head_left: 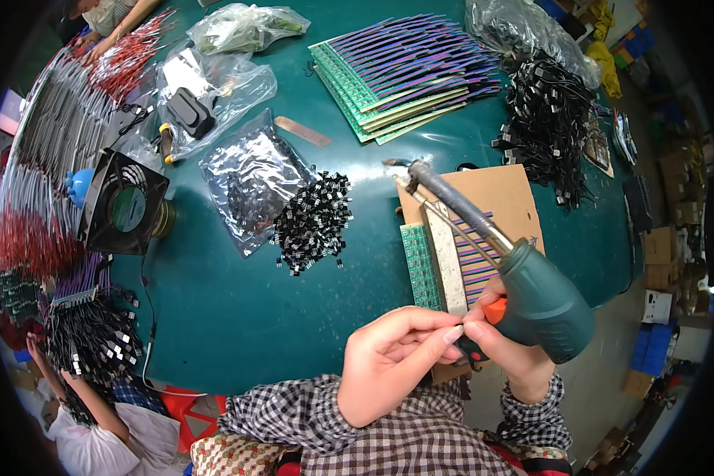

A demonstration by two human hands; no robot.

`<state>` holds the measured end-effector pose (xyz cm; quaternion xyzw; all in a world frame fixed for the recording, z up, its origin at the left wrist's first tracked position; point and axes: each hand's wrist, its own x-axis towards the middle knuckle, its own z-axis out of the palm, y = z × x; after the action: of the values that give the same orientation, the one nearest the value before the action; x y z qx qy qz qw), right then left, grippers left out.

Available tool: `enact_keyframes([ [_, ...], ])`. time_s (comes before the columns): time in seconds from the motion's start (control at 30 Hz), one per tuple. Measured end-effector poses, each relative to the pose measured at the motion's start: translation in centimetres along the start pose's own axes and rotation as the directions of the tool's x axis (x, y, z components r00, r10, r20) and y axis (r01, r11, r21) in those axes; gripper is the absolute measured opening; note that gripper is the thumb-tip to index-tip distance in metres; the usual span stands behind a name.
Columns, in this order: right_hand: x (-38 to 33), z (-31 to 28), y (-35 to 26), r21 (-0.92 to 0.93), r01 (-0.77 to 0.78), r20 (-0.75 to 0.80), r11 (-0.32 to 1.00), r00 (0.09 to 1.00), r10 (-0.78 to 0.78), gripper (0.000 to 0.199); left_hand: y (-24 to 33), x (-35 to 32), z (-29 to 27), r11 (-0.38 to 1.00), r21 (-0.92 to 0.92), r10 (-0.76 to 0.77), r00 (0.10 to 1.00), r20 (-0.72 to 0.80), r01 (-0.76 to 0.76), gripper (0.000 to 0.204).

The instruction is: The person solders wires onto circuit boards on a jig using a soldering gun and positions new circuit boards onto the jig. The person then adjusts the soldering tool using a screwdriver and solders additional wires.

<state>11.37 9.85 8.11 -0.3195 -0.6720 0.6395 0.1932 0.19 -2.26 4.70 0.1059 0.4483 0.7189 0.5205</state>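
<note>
At lower right of the frame, the right hand grips a green soldering gun by its chunky handle; the left hand fingertips pinch something tiny beside it, too small to tell. The gun looks rigid, top-heavy, with a hot tip, best held at the handle

A large round table with a dark green top fills most of the view. Past its edge at three o'clock lies a pale grey floor, crowded with brown cardboard boxes and blue crates. More blue crates and yellow bags sit toward one o'clock. Light is even and bright across the tabletop, with soft glare near its middle. No walls or windows can be made out.
</note>
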Motion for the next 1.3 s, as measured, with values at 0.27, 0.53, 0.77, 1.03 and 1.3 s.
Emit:
enact_keyframes([
  [0.27, 1.0, -0.5, -0.3, 0.165, -0.235, 0.044, 0.958, 0.972, 0.231, 0.028, 2.2, 1.6, -2.4, 0.935, 0.354, -0.001, 0.996, 0.091, -0.032, 0.011],
  [0.53, -0.9, -3.6, 2.9, 0.742, 0.133, -0.195, 0.657, 0.98, 0.023, 0.041, 1.6, 7.8, -5.5, 0.964, 0.241, -0.097, 0.992, -0.079, 0.113, 0.016],
  [0.77, -3.8, -3.1, 4.8, 0.411, 0.031, -0.232, 0.911, 0.97, 0.072, 0.056, 0.8, 9.3, -5.9, 0.941, 0.309, -0.115, 0.989, -0.093, 0.139, 0.014],
  [1.03, -4.7, -1.7, 4.5, 0.283, -0.082, -0.337, 0.955, 0.924, 0.179, 0.055, 0.3, 9.7, -6.6, 0.952, 0.243, -0.168, 0.982, -0.09, 0.186, 0.011],
  [1.3, -5.2, -0.6, 4.1, 0.156, -0.133, -0.367, 0.979, 0.912, 0.182, 0.054, -0.1, 9.7, -6.3, 0.967, 0.165, -0.174, 0.977, -0.12, 0.192, 0.01],
])
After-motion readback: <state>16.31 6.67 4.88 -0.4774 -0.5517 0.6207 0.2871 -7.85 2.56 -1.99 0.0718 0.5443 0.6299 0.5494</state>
